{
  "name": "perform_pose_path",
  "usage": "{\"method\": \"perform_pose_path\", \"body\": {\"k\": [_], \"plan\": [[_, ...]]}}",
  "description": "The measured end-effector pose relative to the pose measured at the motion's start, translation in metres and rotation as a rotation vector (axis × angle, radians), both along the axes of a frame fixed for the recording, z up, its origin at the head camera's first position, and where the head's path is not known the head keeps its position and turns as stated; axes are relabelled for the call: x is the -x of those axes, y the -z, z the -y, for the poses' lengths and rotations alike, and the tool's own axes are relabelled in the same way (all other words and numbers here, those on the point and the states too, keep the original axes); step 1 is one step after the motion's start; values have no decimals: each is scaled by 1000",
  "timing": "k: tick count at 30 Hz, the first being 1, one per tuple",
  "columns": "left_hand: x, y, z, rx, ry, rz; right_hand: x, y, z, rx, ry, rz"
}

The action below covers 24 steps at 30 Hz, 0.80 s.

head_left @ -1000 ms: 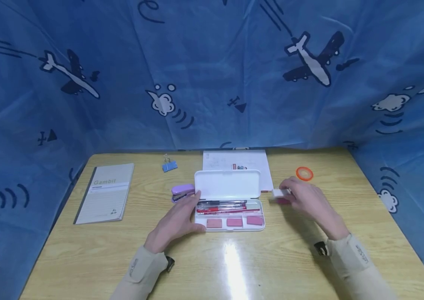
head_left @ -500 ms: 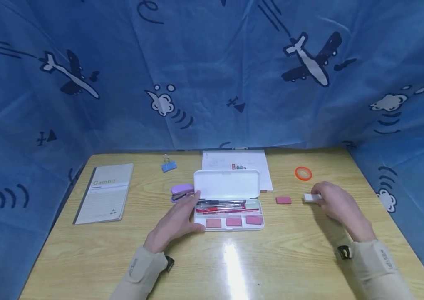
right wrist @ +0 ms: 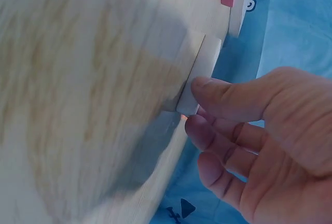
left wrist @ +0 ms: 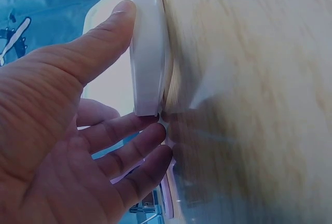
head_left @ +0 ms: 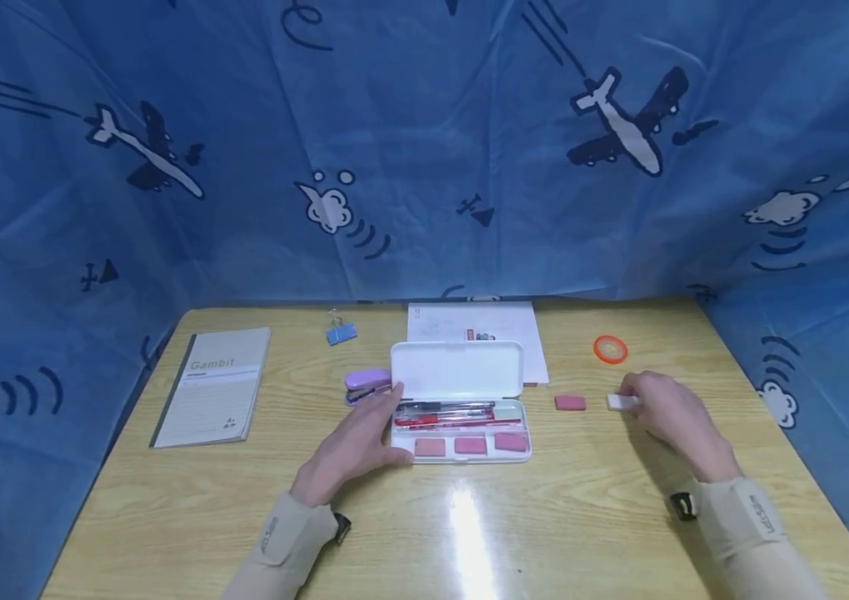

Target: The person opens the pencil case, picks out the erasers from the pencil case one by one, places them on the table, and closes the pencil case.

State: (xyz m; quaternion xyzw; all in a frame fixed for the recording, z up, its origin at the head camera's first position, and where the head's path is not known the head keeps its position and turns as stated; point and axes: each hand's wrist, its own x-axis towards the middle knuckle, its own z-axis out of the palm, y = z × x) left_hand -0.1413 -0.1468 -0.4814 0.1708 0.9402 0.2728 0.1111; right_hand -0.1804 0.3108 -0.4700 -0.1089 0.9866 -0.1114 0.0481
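Note:
A white pencil case (head_left: 458,368) lies with its lid raised. My left hand (head_left: 355,444) holds its left end, the thumb against the front wall and the fingers round the end, as the left wrist view shows. In the case's back part lie several pens (head_left: 442,412); three pink erasers (head_left: 471,446) sit in the front compartments. On the right, my right hand (head_left: 675,410) pinches a white eraser (head_left: 620,402) low at the tabletop, thumb on one side. Between that hand and the case rests another pink eraser (head_left: 570,403) on the table.
A purple stapler (head_left: 367,383) stands just left of the case. Farther left are a notebook (head_left: 214,387) and a blue binder clip (head_left: 341,334). A printed sheet (head_left: 439,321) lies behind the lid. An orange ring-shaped roll (head_left: 610,349) is at the back right.
My right hand, with the white eraser, has moved right and down to the table, away from the pink eraser, which shows fully now. My left hand has stayed at the case.

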Motion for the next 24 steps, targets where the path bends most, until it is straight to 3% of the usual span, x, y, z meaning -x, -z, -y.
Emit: {"method": "perform_pose_path", "body": {"k": [11,19,24], "plan": [[0,1,0,-13,1,3,-2,-1,1,-2,4,-29],[-1,2,1,-6,-4,11,-12,-12,35,43,-113,-325],[-1,1,0,-2,-1,3,-12,-16,67,72,-188,-379]]}}
